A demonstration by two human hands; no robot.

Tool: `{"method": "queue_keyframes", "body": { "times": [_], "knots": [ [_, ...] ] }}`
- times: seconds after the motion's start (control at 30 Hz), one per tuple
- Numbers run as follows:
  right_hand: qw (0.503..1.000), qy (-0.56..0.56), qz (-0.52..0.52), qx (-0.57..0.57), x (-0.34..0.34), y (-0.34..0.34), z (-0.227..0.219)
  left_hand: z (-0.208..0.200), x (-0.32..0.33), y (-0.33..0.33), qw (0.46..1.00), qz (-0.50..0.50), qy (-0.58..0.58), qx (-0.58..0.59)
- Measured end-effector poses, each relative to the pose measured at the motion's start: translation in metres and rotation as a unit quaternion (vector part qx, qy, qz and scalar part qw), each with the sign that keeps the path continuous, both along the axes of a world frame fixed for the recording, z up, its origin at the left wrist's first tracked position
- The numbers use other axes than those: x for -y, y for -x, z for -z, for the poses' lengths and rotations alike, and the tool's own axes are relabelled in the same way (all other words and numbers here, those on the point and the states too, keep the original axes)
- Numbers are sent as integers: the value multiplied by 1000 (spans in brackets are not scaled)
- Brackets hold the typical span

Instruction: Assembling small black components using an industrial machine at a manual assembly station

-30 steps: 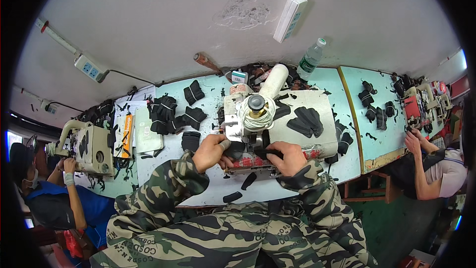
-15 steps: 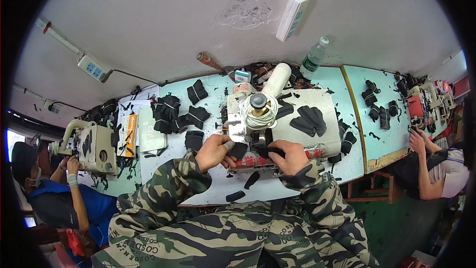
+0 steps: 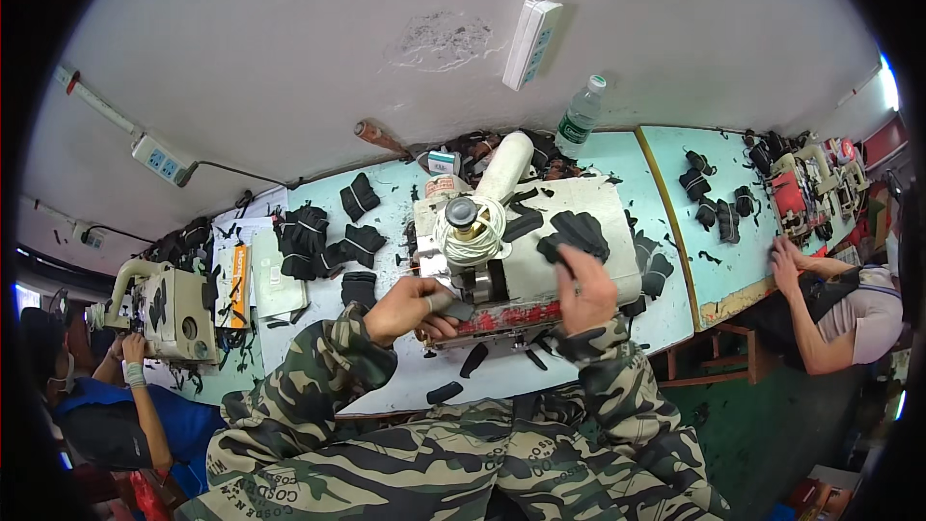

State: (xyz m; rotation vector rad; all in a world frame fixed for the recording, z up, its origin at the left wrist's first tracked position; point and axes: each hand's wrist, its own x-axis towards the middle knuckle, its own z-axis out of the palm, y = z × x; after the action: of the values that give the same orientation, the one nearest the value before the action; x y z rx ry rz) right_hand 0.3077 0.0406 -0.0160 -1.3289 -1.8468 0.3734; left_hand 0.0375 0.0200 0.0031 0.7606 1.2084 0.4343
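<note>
My left hand is closed on a small black fabric piece at the front left edge of a cream sewing machine. Over the right part of the machine's flat top is my right hand, its thumb and forefinger apart. Its fingertips reach the near edge of a small pile of black fabric pieces; whether they touch it I cannot tell. Between my hands stands a metal knob with white cord coiled around it. More dark scraps lie on the table in front of the machine.
Tied black bundles lie left of the machine, others right. At the back stand a water bottle and a small box. People work at machines on both sides: one in blue, one in a light top.
My right hand has left the machine's front edge and moved up and right to the fabric pile. My left hand keeps its piece. The whole view has shifted slightly.
</note>
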Motion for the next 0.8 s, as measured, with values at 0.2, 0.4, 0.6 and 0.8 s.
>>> {"method": "queue_keyframes", "body": {
  "times": [0.2,0.4,0.6,0.8],
  "knots": [
    [974,-102,23,202,15,-7,6,-4,8,1,997,73,-6,-15],
    [948,262,-137,-119,55,51,4,-10,17,-8,995,92,-34,12],
    [932,285,-193,-114,49,70,9,-13,18,6,980,179,-45,-70],
    [946,284,-114,-112,42,65,-9,-4,6,29,988,113,-1,-102]
  ]
}}
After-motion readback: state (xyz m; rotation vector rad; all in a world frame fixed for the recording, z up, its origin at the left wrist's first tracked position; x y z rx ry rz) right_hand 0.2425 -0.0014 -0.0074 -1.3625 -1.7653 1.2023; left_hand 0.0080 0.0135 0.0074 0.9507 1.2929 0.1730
